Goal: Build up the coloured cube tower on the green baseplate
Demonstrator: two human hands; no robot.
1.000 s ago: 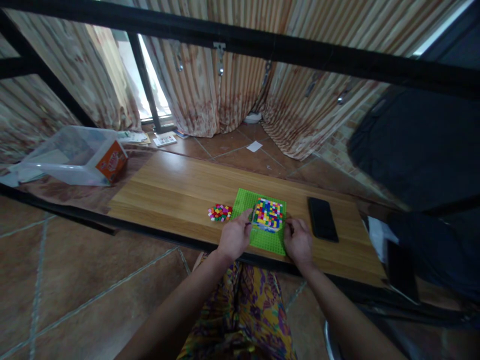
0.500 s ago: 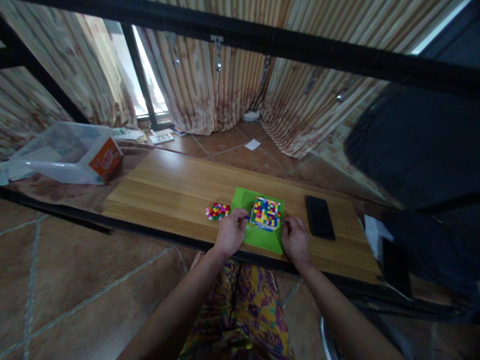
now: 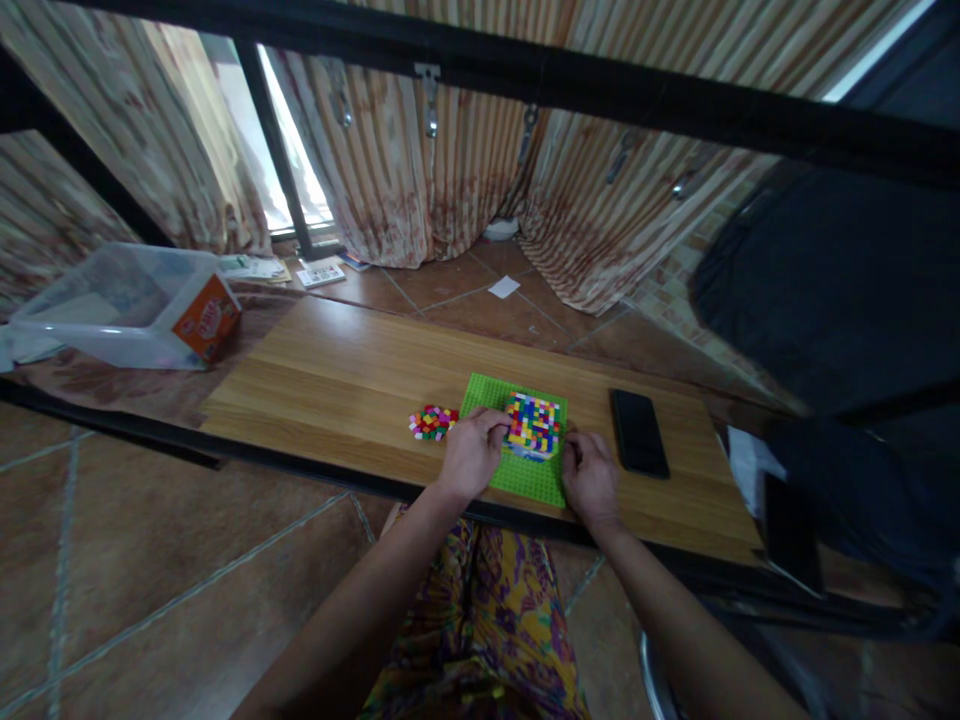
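A square block of multicoloured building bricks [image 3: 534,424] stands on a green studded baseplate [image 3: 529,482]. My left hand [image 3: 472,452] reaches over the baseplate's left side, its thumb and forefinger pinched at the block's upper left edge. The small brick seen in those fingertips earlier is now hidden by them. At the baseplate's right edge rests my right hand [image 3: 591,478], fingers curled in beside the block; what they hold, if anything, is hidden. Left of the baseplate lies a pile of loose small bricks [image 3: 432,422], partly next to my left hand.
The wooden board [image 3: 360,365] carries all this, with a black phone [image 3: 639,433] right of my right hand. A clear plastic box [image 3: 142,300] with an orange label stands at far left. A dark metal bar [image 3: 480,60] crosses above, before striped curtains [image 3: 375,170].
My left hand has moved right and slightly away from me, from beside the block to its left edge. My right hand has stayed in place.
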